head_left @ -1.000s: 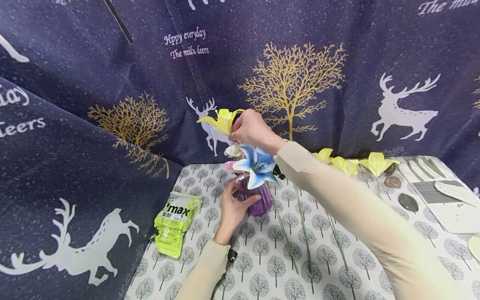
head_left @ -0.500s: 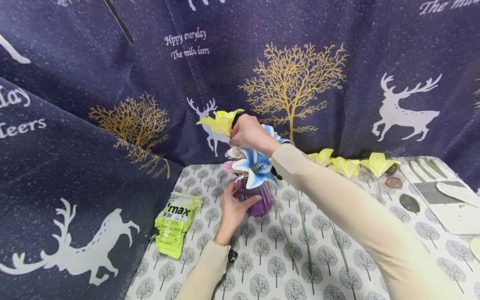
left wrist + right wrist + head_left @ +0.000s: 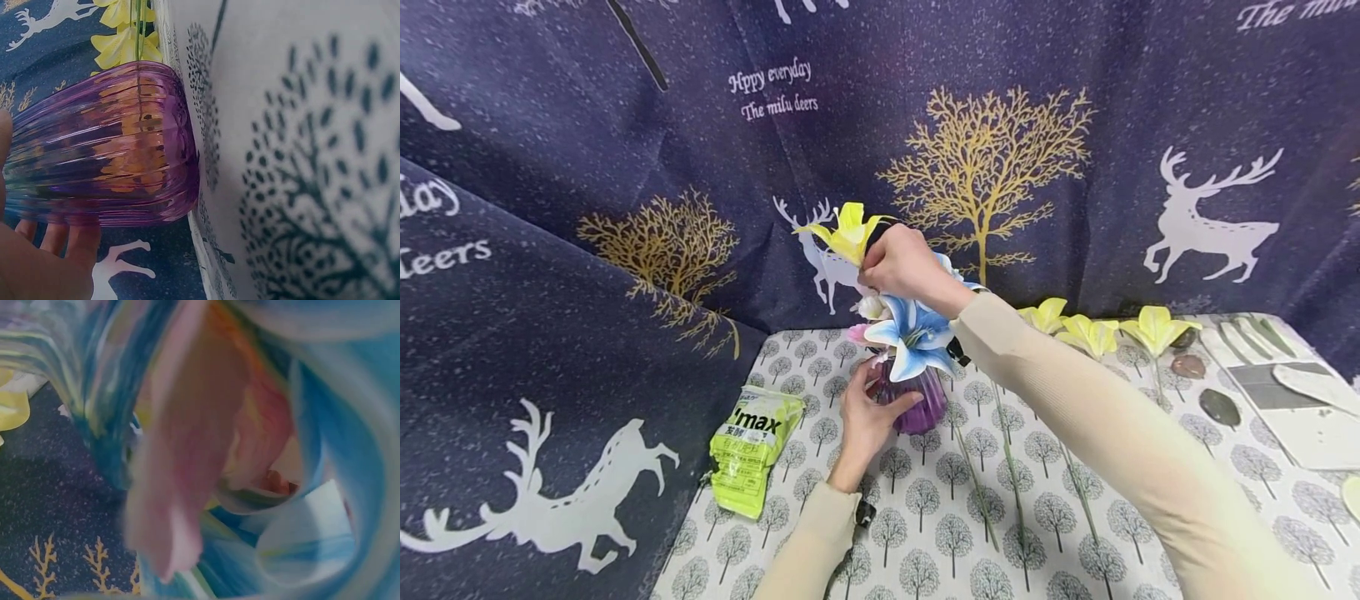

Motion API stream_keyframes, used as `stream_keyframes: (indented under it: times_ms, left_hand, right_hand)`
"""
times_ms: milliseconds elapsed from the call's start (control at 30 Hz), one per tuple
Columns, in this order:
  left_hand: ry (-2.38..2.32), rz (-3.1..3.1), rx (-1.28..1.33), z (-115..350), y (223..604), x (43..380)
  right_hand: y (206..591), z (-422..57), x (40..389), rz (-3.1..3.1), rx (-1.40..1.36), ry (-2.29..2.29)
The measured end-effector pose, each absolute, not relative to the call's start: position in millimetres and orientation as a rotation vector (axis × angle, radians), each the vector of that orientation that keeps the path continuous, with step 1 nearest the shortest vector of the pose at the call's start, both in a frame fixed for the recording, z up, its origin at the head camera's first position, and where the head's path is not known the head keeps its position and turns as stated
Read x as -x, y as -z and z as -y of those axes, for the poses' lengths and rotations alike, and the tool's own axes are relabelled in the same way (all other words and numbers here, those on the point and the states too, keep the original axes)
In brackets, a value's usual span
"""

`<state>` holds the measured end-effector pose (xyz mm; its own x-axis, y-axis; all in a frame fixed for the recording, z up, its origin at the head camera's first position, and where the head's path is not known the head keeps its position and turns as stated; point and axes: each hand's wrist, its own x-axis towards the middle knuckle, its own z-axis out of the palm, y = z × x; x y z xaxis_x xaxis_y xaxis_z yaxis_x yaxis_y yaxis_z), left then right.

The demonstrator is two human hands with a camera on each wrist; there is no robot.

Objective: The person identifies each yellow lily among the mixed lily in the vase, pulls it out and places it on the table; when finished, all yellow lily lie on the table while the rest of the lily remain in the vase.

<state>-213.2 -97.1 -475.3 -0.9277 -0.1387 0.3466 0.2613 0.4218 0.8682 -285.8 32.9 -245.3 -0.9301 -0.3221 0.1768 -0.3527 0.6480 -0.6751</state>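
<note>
A purple ribbed glass vase (image 3: 925, 402) stands on the table, tilted sideways in the left wrist view, where orange shows through its wall. My left hand (image 3: 868, 412) grips the vase, thumb in front and fingers on the far side. Blue-and-white lilies (image 3: 913, 333), a white flower (image 3: 871, 307) and pink petals (image 3: 857, 333) rise from its mouth. Above them my right hand (image 3: 901, 262) pinches a yellow lily (image 3: 850, 233) just under its bloom; its stem is hidden behind the hand and flowers. Blurred pink and blue petals (image 3: 181, 456) fill the right wrist view.
Several yellow lilies (image 3: 1156, 329) lie on the tree-print cloth at right, stems toward the front. A green bag (image 3: 752, 450) stands left of the vase. Dark stones (image 3: 1219, 407) and a white-grey board (image 3: 1300, 400) lie far right. A deer-print curtain (image 3: 1060, 50) hangs behind.
The yellow lily's bloom has tipped more upright in my right hand, its petals now pointing higher. My left hand has stayed on the vase.
</note>
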Motion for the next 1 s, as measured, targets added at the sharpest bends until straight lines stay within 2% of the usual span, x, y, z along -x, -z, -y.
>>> stream_keyframes:
  times_ms: [367,1000]
  left_hand:
    - [1.463,2.328,0.107,97.1,471.8,208.8]
    - [1.555,2.308,0.097,97.3,471.1,210.4]
  right_hand:
    - [231.2,-53.7,271.2,2.61,-0.458,-1.452]
    - [219.9,-74.3,277.3,2.22,-0.441,-1.782]
